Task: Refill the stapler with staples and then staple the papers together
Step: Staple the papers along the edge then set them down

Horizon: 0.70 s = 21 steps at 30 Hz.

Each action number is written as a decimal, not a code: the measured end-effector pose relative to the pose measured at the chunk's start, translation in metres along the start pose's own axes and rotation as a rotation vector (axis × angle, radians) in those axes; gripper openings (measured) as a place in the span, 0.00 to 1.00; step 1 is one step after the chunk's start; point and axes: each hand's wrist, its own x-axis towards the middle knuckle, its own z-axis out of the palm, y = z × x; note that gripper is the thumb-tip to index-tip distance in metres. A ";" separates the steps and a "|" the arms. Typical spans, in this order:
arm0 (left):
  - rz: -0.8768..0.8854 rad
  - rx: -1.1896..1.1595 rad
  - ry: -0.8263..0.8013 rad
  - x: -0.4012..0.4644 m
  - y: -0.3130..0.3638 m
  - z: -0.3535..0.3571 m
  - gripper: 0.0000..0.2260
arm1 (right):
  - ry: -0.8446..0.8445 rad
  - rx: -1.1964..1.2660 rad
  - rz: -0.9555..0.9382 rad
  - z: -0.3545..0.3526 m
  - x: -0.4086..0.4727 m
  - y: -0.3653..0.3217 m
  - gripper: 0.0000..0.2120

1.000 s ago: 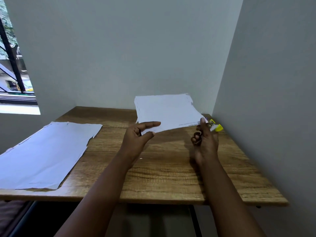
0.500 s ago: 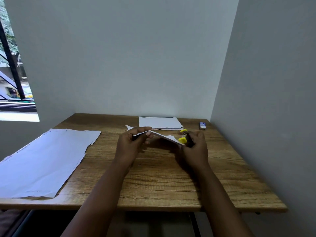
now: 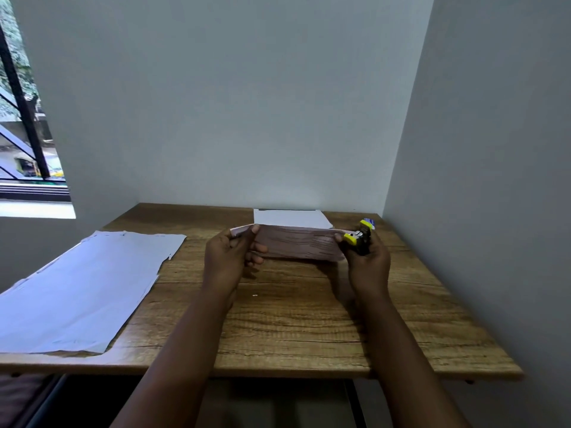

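at far left, a window (image 3: 24,125) with a dark frame and blurred greenery outside. below it, on the left part of the wooden counter (image 3: 309,329), a large sheet of paper (image 3: 83,285) with ragged edges, lying flat and overhanging the counter's left edge.

toward the middle, left hand (image 3: 230,257) raised above the counter, grasping the left end of the held papers (image 3: 296,245): thumb on top near the corner, fingers curled underneath. papers stretched nearly level between both hands, clear of the counter, underside facing the camera and tinted brown by the wood below.

behind them, at the far edge against the wall, a second stack of papers (image 3: 292,218) lying flat, its near edge hidden by the held ones.

to the right, right hand (image 3: 366,261) clenched round a black and yellow stapler (image 3: 358,237), fingers wrapped about its body. stapler's mouth set over the right end of the held papers, yellow tips above and below the paper edge; cannot tell whether fully pressed down.

just beyond the stapler, near the far right corner of the counter, a small blue and white box (image 3: 370,222), partly hidden, too small to read.
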 end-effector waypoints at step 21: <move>0.085 -0.007 0.054 -0.004 0.008 0.004 0.18 | 0.107 0.067 0.151 -0.008 0.013 0.014 0.03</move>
